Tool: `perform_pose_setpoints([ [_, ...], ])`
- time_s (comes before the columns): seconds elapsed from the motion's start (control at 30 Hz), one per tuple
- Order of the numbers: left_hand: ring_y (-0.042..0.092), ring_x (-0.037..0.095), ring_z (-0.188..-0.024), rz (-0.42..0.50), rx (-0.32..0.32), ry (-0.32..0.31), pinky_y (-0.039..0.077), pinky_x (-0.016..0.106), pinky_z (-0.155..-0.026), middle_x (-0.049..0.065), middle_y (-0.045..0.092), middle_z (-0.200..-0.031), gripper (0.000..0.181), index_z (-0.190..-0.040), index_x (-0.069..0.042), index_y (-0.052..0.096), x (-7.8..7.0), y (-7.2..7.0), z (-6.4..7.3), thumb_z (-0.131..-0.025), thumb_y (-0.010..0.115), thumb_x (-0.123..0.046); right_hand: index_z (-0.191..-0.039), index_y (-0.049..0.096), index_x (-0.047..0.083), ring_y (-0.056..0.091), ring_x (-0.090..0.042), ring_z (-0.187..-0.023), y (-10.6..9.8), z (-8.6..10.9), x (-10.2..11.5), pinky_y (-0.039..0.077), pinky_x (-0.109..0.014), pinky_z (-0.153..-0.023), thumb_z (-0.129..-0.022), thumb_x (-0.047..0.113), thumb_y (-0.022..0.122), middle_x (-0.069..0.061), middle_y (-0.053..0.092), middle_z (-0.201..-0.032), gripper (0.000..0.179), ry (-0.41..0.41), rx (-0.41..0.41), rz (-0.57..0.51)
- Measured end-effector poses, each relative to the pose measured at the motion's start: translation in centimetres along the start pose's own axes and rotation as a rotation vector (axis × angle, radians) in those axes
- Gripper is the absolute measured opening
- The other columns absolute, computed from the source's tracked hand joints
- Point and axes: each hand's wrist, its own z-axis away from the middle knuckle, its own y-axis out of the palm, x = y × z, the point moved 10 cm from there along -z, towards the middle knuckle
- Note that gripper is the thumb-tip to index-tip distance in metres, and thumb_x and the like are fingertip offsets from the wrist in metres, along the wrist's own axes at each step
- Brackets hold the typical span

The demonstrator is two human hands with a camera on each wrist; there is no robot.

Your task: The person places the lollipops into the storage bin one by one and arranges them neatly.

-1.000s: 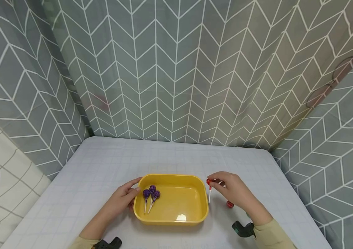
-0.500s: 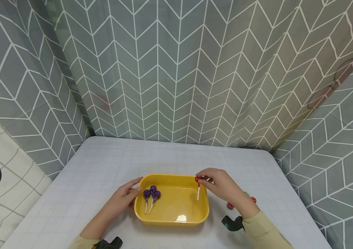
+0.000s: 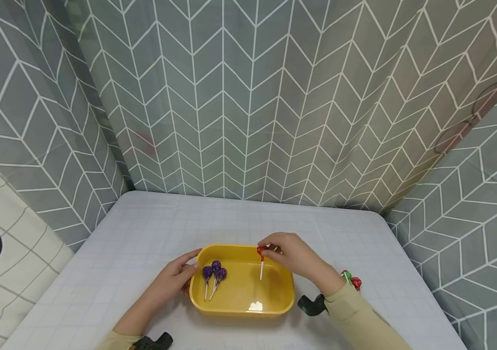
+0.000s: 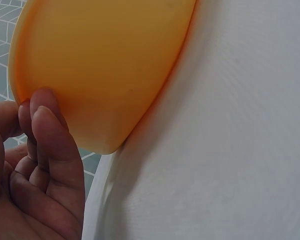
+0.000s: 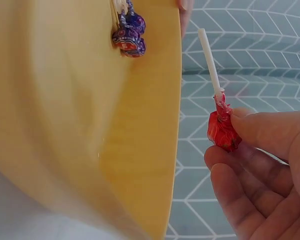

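My right hand (image 3: 294,253) pinches a red-wrapped lollipop (image 3: 260,251) by its candy end over the right half of a yellow tray (image 3: 248,313). In the right wrist view the lollipop's white stick (image 5: 210,60) points up, away from the fingers. My left hand (image 3: 177,274) holds the tray's left rim. The left wrist view shows its fingertips (image 4: 46,120) against the tray's outer wall. Inside the tray, at the left, lie several purple-wrapped lollipops (image 3: 215,266), heads toward the far side and sticks toward me.
A green-wrapped lollipop (image 3: 346,275) and a red-wrapped one (image 3: 356,282) lie on the white table (image 3: 165,218) right of the tray, partly behind the right sleeve (image 3: 362,311). A patterned grey curtain (image 3: 248,97) hangs behind the table.
My right hand has carried the red lollipop leftward, from beside the tray's right edge to over its inside. The left hand stays on the rim.
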Motion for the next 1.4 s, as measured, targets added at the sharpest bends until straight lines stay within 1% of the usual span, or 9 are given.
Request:
perform_pose_setpoints([
  [0.17, 0.058, 0.023, -0.058, 0.003, -0.005, -0.004, 0.051, 0.033, -0.051, 0.013, 0.065, -0.080, 0.056, -0.152, -0.010, 0.038, 0.2, 0.0, -0.1, -0.103, 0.055, -0.031, -0.113, 0.073, 0.012, 0.063, -0.004, -0.088, 0.6, -0.7, 0.4, 0.053, -0.022, -0.077, -0.093, 0.018, 0.071, 0.010, 0.069, -0.099, 0.021, -0.006, 0.019, -0.006],
  [0.37, 0.057, 0.023, -0.058, -0.003, -0.011, -0.017, 0.051, 0.032, -0.051, 0.013, 0.065, -0.080, 0.056, -0.151, -0.011, 0.038, 0.4, 0.0, -0.1, -0.103, 0.055, -0.032, -0.113, 0.073, 0.008, 0.066, -0.009, -0.088, 1.2, -1.5, 1.0, 0.053, -0.020, -0.076, -0.093, 0.014, 0.070, 0.005, 0.070, -0.100, 0.021, -0.017, 0.044, -0.033],
  [0.53, 0.057, 0.023, -0.058, 0.004, -0.008, -0.012, 0.051, 0.032, -0.051, 0.014, 0.066, -0.083, 0.056, -0.152, -0.010, 0.038, 0.3, -0.1, -0.1, -0.103, 0.055, -0.031, -0.114, 0.073, 0.008, 0.066, -0.007, -0.087, 1.6, -2.3, 1.4, 0.053, -0.020, -0.075, -0.092, 0.013, 0.071, 0.003, 0.071, -0.101, 0.022, -0.028, 0.059, -0.025],
  [0.87, 0.059, 0.024, -0.060, 0.006, 0.012, 0.005, 0.053, 0.034, -0.053, 0.014, 0.066, -0.083, 0.057, -0.152, -0.009, 0.038, -0.2, 0.0, 0.1, -0.103, 0.055, -0.031, -0.113, 0.074, 0.009, 0.065, -0.005, -0.086, 3.1, -4.1, 1.5, 0.051, -0.017, -0.074, -0.093, 0.017, 0.071, 0.004, 0.071, -0.100, 0.021, -0.040, 0.106, 0.003],
  [0.97, 0.060, 0.025, -0.061, -0.001, 0.013, 0.005, 0.053, 0.034, -0.054, 0.013, 0.067, -0.084, 0.056, -0.151, -0.009, 0.038, -0.3, 0.0, 0.1, -0.103, 0.055, -0.032, -0.111, 0.075, 0.010, 0.064, -0.004, -0.085, 3.5, -4.5, 1.7, 0.052, -0.018, -0.074, -0.093, 0.017, 0.071, 0.004, 0.071, -0.098, 0.020, -0.060, 0.116, 0.017],
  [1.13, 0.060, 0.025, -0.061, -0.018, 0.007, 0.000, 0.054, 0.034, -0.055, 0.013, 0.067, -0.085, 0.055, -0.151, -0.010, 0.039, -0.2, 0.0, 0.1, -0.103, 0.054, -0.032, -0.107, 0.076, 0.011, 0.061, -0.003, -0.082, 4.2, -4.9, 2.1, 0.051, -0.020, -0.073, -0.093, 0.017, 0.072, 0.005, 0.071, -0.097, 0.016, -0.103, 0.134, 0.035],
  [1.27, 0.060, 0.024, -0.061, -0.021, 0.001, -0.007, 0.053, 0.034, -0.054, 0.012, 0.067, -0.083, 0.056, -0.151, -0.010, 0.039, -0.2, 0.0, 0.1, -0.102, 0.055, -0.033, -0.106, 0.076, 0.011, 0.059, -0.001, -0.081, 5.0, -5.1, 2.1, 0.050, -0.017, -0.073, -0.093, 0.017, 0.072, 0.005, 0.070, -0.098, 0.015, -0.101, 0.163, 0.025],
  [1.4, 0.059, 0.024, -0.060, -0.020, -0.004, -0.016, 0.052, 0.034, -0.052, 0.012, 0.066, -0.081, 0.056, -0.151, -0.010, 0.039, -0.2, 0.0, 0.1, -0.102, 0.056, -0.033, -0.106, 0.076, 0.011, 0.060, 0.000, -0.083, 5.9, -5.3, 2.3, 0.050, -0.017, -0.075, -0.092, 0.017, 0.072, 0.005, 0.071, -0.099, 0.016, -0.099, 0.191, 0.040],
])
